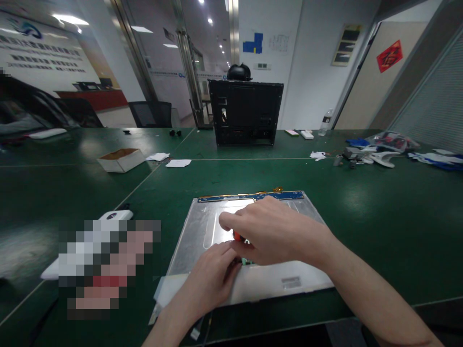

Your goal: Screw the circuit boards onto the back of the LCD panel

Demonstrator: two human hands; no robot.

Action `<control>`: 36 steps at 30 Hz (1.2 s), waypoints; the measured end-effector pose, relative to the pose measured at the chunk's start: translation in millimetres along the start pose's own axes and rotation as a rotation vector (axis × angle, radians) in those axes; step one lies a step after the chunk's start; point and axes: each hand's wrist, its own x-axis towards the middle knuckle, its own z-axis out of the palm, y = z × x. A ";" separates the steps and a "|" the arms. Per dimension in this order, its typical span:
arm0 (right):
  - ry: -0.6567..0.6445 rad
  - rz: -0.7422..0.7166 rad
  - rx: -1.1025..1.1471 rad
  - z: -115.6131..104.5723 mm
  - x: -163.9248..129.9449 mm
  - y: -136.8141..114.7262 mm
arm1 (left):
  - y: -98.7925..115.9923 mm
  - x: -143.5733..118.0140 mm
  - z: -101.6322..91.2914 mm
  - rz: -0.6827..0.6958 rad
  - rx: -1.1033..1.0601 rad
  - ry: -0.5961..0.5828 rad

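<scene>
Screwdriver (237,236), red-handled, is sitting closed inside the right hand (269,231), tip hidden; the left hand (213,274) is curling just below it, fingertips steadying the tip. Under both is lying a thin metal-backed display panel (202,226): stiff, light, likely fragile, best lifted by its edges. Beyond the grip, the green table (379,217) is looking smooth

black computer case (246,112), cardboard box (121,159), bottle (326,122)
</scene>
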 end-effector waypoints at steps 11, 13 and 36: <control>0.031 0.014 0.003 2.5 1.5 1.3 | -0.6 -2.1 1.4 -0.003 0.014 0.009; 0.012 0.021 -0.013 1.0 1.6 0.1 | -0.6 -1.7 0.9 -0.002 0.016 0.000; 0.014 0.010 0.002 0.6 1.0 0.7 | -2.3 -1.4 2.2 -0.011 0.012 -0.009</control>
